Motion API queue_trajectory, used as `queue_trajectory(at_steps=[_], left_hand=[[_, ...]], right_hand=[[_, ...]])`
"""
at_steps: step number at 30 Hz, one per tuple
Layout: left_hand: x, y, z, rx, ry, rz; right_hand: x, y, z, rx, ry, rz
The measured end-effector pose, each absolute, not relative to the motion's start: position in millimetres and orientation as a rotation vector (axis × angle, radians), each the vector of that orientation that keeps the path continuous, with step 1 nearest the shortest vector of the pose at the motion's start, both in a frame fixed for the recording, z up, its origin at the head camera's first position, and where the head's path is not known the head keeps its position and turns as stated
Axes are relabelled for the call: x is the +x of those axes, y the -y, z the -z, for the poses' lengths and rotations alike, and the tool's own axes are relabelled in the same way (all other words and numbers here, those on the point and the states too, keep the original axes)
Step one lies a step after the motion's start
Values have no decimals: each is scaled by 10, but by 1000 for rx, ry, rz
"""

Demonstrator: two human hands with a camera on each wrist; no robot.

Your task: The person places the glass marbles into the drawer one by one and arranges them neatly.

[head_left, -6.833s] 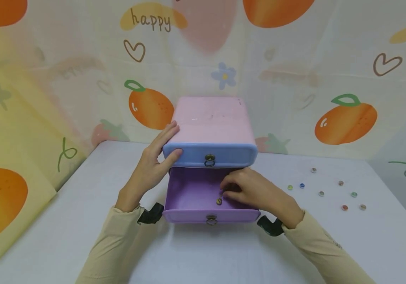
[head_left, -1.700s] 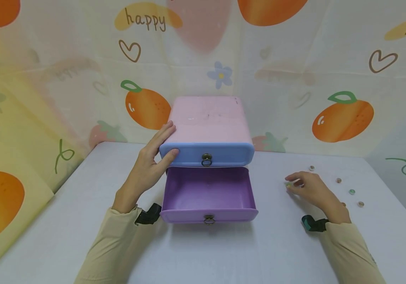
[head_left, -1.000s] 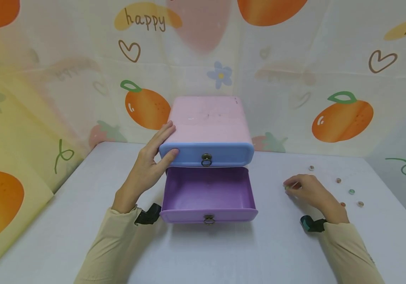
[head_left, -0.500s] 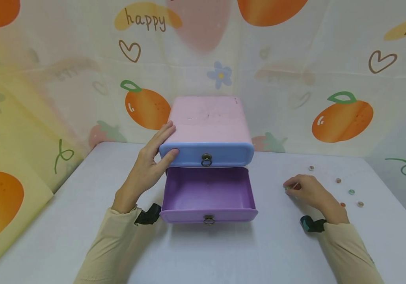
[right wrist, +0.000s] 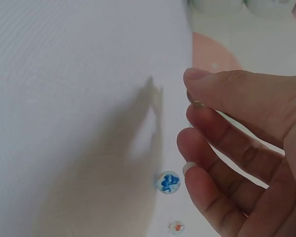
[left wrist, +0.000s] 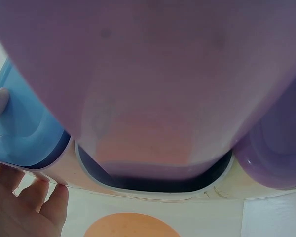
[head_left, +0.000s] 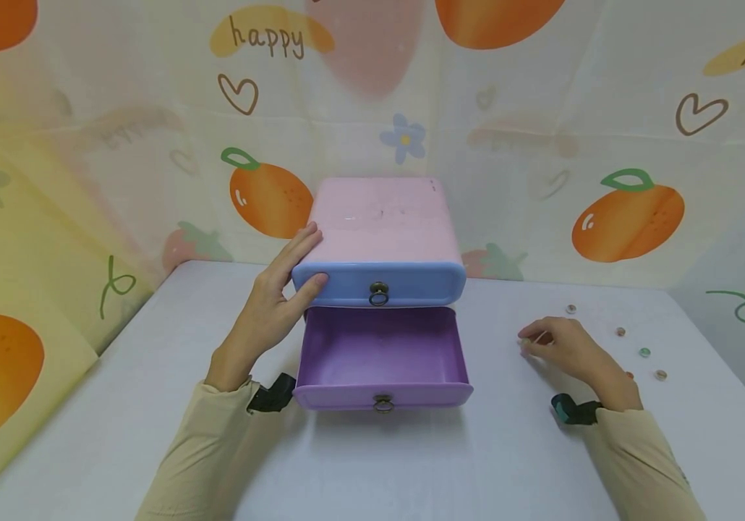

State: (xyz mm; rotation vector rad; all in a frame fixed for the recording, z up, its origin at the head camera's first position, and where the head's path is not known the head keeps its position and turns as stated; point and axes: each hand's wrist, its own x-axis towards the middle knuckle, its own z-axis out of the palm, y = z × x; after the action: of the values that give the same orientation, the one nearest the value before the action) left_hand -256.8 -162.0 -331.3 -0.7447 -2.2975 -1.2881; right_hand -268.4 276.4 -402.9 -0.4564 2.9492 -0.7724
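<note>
A pink drawer cabinet [head_left: 385, 224] stands on the white table. Its top drawer has a blue front [head_left: 379, 284] and is pushed in; the purple drawer [head_left: 382, 394] beneath is pulled out. My left hand [head_left: 267, 311] rests against the cabinet's left side, fingers straight, thumb on the blue front. To the right, my right hand [head_left: 571, 351] pinches a small glass marble [right wrist: 196, 103] between thumb and forefinger, low over the table; most of it is hidden. In the right wrist view a blue-swirled marble [right wrist: 168, 182] lies below the fingers.
Several more marbles lie at the right, such as a green marble [head_left: 644, 352] and a brownish marble [head_left: 661, 375]. A printed cloth [head_left: 509, 87] hangs close behind the cabinet. The left wrist view shows another purple drawer front [left wrist: 281, 148] beside the pulled-out one.
My right hand has left the purple drawer, moved right to the marbles and closed its fingertips on one. The marble seen earlier on the drawer floor is out of sight. My left hand stays put.
</note>
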Motion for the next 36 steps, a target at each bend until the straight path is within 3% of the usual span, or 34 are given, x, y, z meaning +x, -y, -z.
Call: queue_trajectory(at_steps=[36], left_hand=[[-2569, 1622, 3323, -739, 2297, 1277]], right_hand=[[-2576, -2610, 3752, -586, -2969, 859]])
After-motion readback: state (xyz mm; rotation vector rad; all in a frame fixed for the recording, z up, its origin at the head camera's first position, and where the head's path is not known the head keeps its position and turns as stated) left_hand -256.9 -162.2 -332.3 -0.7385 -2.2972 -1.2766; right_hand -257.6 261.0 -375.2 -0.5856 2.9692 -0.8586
